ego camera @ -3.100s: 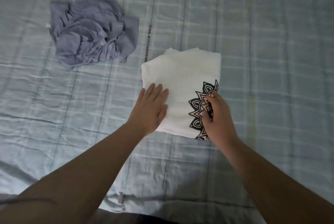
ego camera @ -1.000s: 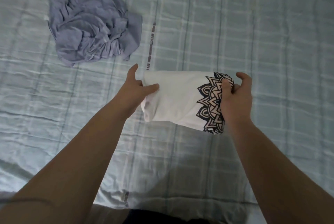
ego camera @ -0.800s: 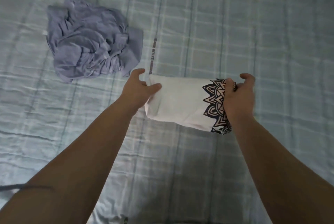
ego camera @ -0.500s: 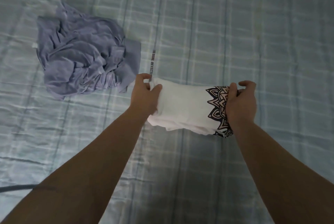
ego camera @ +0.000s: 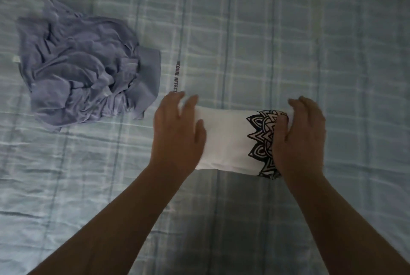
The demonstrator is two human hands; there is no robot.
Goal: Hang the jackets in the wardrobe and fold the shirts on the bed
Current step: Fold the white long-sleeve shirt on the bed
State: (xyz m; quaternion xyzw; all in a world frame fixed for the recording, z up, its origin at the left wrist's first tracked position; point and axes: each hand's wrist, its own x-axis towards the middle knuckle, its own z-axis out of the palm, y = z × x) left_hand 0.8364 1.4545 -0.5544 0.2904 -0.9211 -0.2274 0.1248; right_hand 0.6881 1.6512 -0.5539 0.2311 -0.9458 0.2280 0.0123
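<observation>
A folded white shirt with a black mandala print on its right end lies across the bed, low against the cover. My left hand lies over the shirt's left end with its fingers spread and fairly straight, thumb on top of the cloth. My right hand holds the printed right end, thumb on the print and fingers curled over the far edge. A crumpled lavender-blue shirt sits in a heap to the upper left, apart from both hands.
The bed is covered by a pale blue-green checked sheet with a line of dark printed lettering just beyond my left hand. Open sheet stretches to the right and toward me.
Both hands lifted the folded white shirt off the bed, turned it into a narrower bundle and lowered it again. My left hand's fingers have loosened from their pinch and spread.
</observation>
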